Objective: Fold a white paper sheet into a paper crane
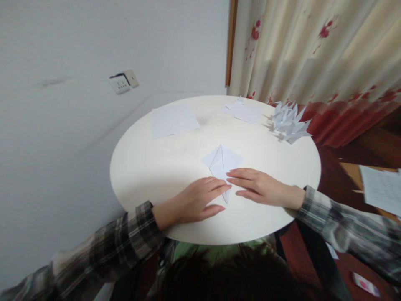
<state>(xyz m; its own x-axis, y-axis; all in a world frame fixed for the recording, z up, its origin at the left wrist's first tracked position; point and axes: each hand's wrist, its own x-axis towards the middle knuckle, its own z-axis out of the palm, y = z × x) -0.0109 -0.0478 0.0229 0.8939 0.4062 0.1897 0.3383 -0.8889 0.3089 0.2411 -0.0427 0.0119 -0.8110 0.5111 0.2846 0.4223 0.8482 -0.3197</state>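
Note:
A partly folded piece of white origami paper (218, 161) lies flat on the white oval table (150, 175), its narrow point toward me and wider flaps spread at the far end. My left hand (200, 198) rests across its lower left part, fingers stretched out and the thumb apart on the table side. From the right, my right hand (255, 184) touches the paper's right edge with extended fingertips. Both hands press from above and neither grasps the paper. The fingers cover part of its middle and lower half.
Flat white sheets (173, 121) lie at the table's back left. Smaller paper pieces (246, 112) are at the back. Several folded paper cranes (290, 121) cluster at the back right. A wall with a socket (120, 84) stands left; a flowered curtain (297, 50) hangs behind.

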